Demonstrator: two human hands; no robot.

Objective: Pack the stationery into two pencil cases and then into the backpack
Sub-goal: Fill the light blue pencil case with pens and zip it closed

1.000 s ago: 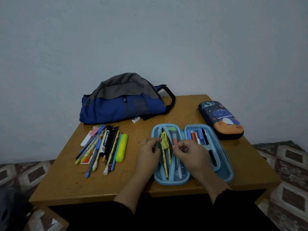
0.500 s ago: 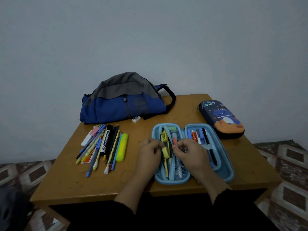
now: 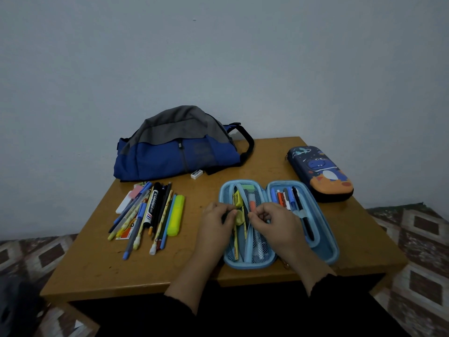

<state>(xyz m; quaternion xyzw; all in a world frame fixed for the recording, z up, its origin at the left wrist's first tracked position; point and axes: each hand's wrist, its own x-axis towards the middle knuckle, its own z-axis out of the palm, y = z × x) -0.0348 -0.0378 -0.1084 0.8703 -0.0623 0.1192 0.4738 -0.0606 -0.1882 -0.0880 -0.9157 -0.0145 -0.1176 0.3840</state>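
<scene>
A light-blue pencil case (image 3: 333, 249) lies open near the table's front edge. Its right half holds several pens (image 3: 290, 200). Its left half has a mesh pocket with pencils, a yellow eraser (image 3: 237, 200) and an orange-capped pen (image 3: 252, 205). My left hand (image 3: 215, 226) pinches a small yellow piece (image 3: 239, 218) over the left half. My right hand (image 3: 275, 223) has curled fingers that pinch the mesh pocket's edge beside it. A closed dark-blue dinosaur pencil case (image 3: 320, 173) sits at the right. The blue and grey backpack (image 3: 179, 147) lies at the back.
Loose pens, pencils and markers (image 3: 148, 215) lie in a pile on the left of the wooden table (image 3: 121, 271), with a yellow highlighter (image 3: 177, 215) at its right side. A small white eraser (image 3: 196, 174) sits in front of the backpack. Patterned floor surrounds the table.
The small yellow piece has come down from the upper part of the left half toward its middle. Both hands stay close together over the case.
</scene>
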